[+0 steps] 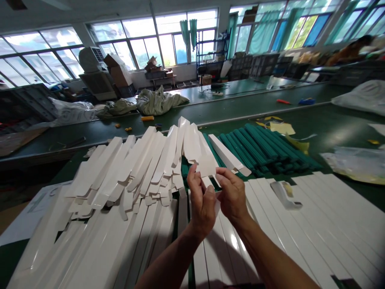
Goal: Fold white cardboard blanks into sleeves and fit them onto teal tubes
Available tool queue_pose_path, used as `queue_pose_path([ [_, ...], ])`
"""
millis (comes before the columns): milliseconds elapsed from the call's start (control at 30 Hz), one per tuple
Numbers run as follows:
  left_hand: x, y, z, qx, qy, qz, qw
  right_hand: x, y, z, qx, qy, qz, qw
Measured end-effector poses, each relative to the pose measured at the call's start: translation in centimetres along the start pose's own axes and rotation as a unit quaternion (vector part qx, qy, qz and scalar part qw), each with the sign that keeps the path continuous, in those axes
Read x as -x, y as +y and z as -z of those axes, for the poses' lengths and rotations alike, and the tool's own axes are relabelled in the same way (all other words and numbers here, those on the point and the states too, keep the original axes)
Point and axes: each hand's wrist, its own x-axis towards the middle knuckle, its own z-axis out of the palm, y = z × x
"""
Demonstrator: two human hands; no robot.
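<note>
Both my hands are raised above the table and grip the near end of one long white cardboard box (197, 149) that points away from me. My left hand (201, 200) pinches its end flap from the left. My right hand (232, 194) pinches it from the right. Under my hands lie flat white box blanks (303, 224) in rows. A fanned heap of folded white boxes (129, 168) lies to the left. A stack of long green sticks (264, 148) lies beyond my hands to the right.
A tape dispenser (285, 194) rests on the blanks at right. Yellow paper scraps (281, 127) and a clear plastic bag (357, 162) lie on the green table. Further green benches hold sacks (156, 100), cartons and small tools. Windows line the far wall.
</note>
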Motion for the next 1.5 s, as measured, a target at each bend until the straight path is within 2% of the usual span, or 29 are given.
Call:
queue_pose_path([
  [100, -0.4, 0.1, 0.2, 0.003, -0.035, 0.016, 0.999, -0.3, 0.2, -0.4, 0.000, 0.016, 0.053, 0.998],
  [167, -0.5, 0.2, 0.4, -0.005, -0.038, 0.007, 0.999, -0.2, 0.3, -0.5, 0.014, 0.036, 0.107, 0.994],
  [267, -0.2, -0.4, 0.7, -0.038, -0.008, -0.063, 0.997, 0.1, 0.5, -0.6, 0.018, 0.035, 0.152, 0.988],
  [400, -0.3, -1.0, 1.5, -0.131, 0.005, -0.181, 0.975, 0.6, 0.8, 0.1, 0.030, 0.020, 0.160, 0.986],
  [467, -0.8, -0.6, 2.1, -0.176, -0.029, -0.210, 0.961, 1.0, 1.1, 0.9, 0.045, -0.003, 0.165, 0.985],
  [600, -2.2, 1.2, 3.4, -0.239, -0.141, -0.266, 0.923, 1.9, 2.2, 2.5, 0.100, -0.088, 0.185, 0.974],
  [667, -2.7, 2.1, 3.8, -0.266, -0.168, -0.286, 0.905, 2.3, 3.0, 2.9, 0.123, -0.122, 0.194, 0.966],
  [767, -3.3, 2.9, 4.3, -0.291, -0.179, -0.295, 0.892, 2.7, 3.9, 2.8, 0.153, -0.133, 0.182, 0.962],
  [967, -4.4, 5.1, 4.9, -0.314, -0.250, -0.262, 0.878, 2.7, 4.4, 1.8, 0.244, -0.069, 0.188, 0.949],
  [1100, -5.4, 6.8, 5.2, -0.362, -0.330, -0.233, 0.840, 2.6, 4.1, 1.7, 0.261, -0.068, 0.198, 0.942],
  [1233, -6.1, 7.6, 5.1, -0.356, -0.380, -0.257, 0.815, 2.3, 4.0, 1.7, 0.254, -0.086, 0.220, 0.938],
  [1300, -6.0, 7.3, 4.8, -0.369, -0.381, -0.281, 0.800, 2.1, 4.0, 1.6, 0.252, -0.082, 0.237, 0.935],
  [1400, -5.4, 6.2, 4.4, -0.419, -0.345, -0.346, 0.765, 1.7, 3.9, 1.6, 0.254, -0.075, 0.245, 0.933],
  [1500, -4.7, 5.2, 4.2, -0.431, -0.315, -0.398, 0.746, 1.6, 4.0, 1.8, 0.260, -0.080, 0.242, 0.932],
])
